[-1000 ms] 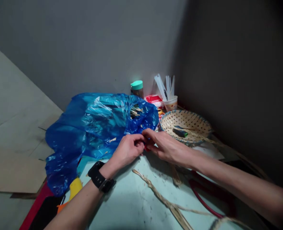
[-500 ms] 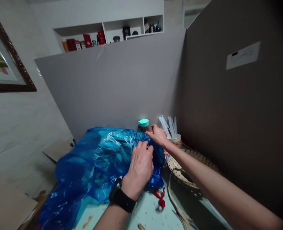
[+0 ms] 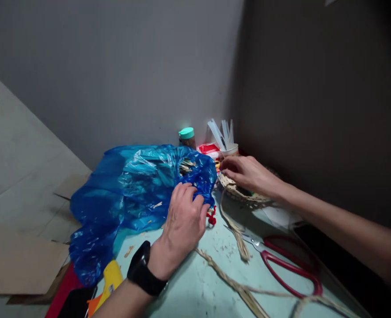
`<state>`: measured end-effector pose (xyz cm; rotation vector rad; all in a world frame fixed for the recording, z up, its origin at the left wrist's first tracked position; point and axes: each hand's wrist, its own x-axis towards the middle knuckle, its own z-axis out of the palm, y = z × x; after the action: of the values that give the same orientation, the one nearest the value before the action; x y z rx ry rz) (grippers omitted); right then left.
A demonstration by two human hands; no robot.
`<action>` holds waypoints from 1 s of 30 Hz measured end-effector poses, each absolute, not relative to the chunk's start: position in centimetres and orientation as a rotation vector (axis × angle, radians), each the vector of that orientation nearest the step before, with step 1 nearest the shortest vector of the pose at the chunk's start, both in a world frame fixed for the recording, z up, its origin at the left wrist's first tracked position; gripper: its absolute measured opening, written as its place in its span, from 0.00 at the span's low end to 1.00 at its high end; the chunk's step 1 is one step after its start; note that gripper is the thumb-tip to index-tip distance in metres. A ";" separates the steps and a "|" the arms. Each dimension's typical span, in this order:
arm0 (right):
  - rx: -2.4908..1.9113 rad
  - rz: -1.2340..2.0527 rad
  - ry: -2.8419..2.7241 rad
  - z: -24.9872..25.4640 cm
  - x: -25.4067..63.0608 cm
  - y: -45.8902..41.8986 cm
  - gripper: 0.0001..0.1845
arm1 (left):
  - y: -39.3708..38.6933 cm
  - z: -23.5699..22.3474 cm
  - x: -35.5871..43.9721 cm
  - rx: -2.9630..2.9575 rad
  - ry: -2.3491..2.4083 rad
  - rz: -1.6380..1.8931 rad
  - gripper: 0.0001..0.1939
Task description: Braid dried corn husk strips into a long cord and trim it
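Observation:
A crinkled blue plastic bag (image 3: 149, 176) lies across the left of the pale table, with dry straw-coloured strands (image 3: 187, 166) showing at its opening. My left hand (image 3: 185, 216), wearing a black watch, has its bent fingers closed at the bag's near right edge; the fingertips are partly hidden. To the right, my right hand (image 3: 251, 176) is closed at the rim of a woven basket (image 3: 230, 185), thumb and fingers curled at its left end. A braided strand (image 3: 237, 234) trails from the basket toward me. Red cord (image 3: 211, 216) sits beside the bag.
Red-handled scissors (image 3: 281, 265) lie at right on the table (image 3: 188, 282). A yellow glue gun (image 3: 111, 278) is at lower left. Behind stand a green-lidded jar (image 3: 187, 138), a red-and-white packet (image 3: 210, 149) and a cup of translucent sticks (image 3: 230, 150). Grey panels (image 3: 132, 79) enclose the back and right.
My right hand has moved from the bag's far right side, near the jar, rightward and nearer to the woven basket. My left hand stays by the bag. The view has tilted down.

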<state>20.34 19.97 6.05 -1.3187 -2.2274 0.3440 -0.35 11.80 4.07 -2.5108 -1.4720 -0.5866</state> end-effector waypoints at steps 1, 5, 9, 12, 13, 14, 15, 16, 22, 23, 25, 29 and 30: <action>-1.319 0.371 -2.263 5.6 20.2 18.8 0.12 | 11.4 3.5 -0.1 -2.535 -1.525 -0.535 0.11; -1.322 0.465 -2.376 3.7 18.7 15.7 0.12 | 11.7 1.3 0.2 -2.825 -1.926 -0.611 0.06; -1.348 0.521 -2.415 2.1 18.0 14.4 0.11 | 13.1 0.2 0.1 -3.024 -2.246 -0.868 0.08; -1.281 0.645 -2.401 1.4 17.9 13.9 0.09 | 13.4 0.3 0.0 -3.092 -2.506 -1.015 0.13; -1.240 0.704 -2.386 1.3 17.9 13.9 0.09 | 13.4 0.4 -0.1 -3.101 -2.597 -1.120 0.14; -1.199 0.759 -2.366 1.1 17.8 14.0 0.11 | 13.3 0.5 -0.1 -3.103 -2.663 -1.238 0.15; -1.163 0.801 -2.342 1.0 17.8 14.1 0.12 | 13.2 0.6 -0.1 -3.094 -2.708 -1.363 0.15; -1.134 0.825 -2.315 0.9 17.8 14.3 0.13 | 13.2 0.7 -0.2 -3.081 -2.729 -1.478 0.14; -1.075 0.831 -2.240 0.6 18.0 15.5 0.13 | 13.1 0.7 -0.3 -2.904 -2.396 -1.502 0.06; -1.084 0.828 -2.241 0.7 18.1 15.5 0.13 | 13.1 0.6 -0.3 -2.851 -2.349 -1.463 0.05; -1.107 0.818 -2.247 0.9 18.2 15.3 0.13 | 13.2 0.6 -0.2 -2.739 -2.297 -1.446 0.03; -1.148 0.814 -2.263 1.6 18.2 14.8 0.13 | 13.4 0.5 0.2 -2.570 -2.331 -1.678 0.02; -1.160 0.821 -2.258 1.7 18.2 14.8 0.13 | 13.4 0.6 0.3 -2.558 -2.329 -1.718 0.02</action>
<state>18.19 14.76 1.73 -1.1602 -2.2583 0.8215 0.31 13.37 0.61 -2.5578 -2.3294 -1.7178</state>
